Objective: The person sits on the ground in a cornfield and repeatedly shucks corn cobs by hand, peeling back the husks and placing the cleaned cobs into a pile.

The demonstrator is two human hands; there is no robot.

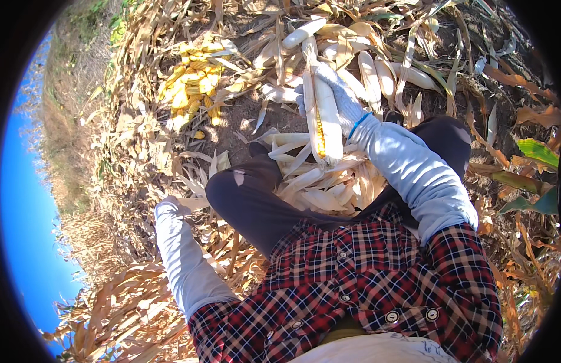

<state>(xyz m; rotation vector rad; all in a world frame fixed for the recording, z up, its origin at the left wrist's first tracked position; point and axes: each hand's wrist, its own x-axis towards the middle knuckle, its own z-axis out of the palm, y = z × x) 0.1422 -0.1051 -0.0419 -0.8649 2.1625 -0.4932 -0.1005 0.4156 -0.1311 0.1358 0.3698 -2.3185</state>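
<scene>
My right hand (337, 93), in a pale knitted glove, grips an ear of corn (326, 122) between my knees. Its whitish husk is split lengthwise, and yellow kernels show in the gap. My left hand (171, 206), also gloved, is out to the left beside my knee, next to a strip of dry husk (194, 203); its fingers are mostly hidden. Loose husks (325, 195) lie heaped between my legs. Ahead to the left is a pile of bare yellow corn ears (194, 84). Ears still in their husks (370, 79) lie ahead and to the right.
Dry corn stalks and leaves (130, 181) cover much of the ground around me. Bare soil (244, 118) shows beyond my left knee. Green-tinged leaves (537, 152) stand at the right. My bent legs (248, 199) flank the husk heap.
</scene>
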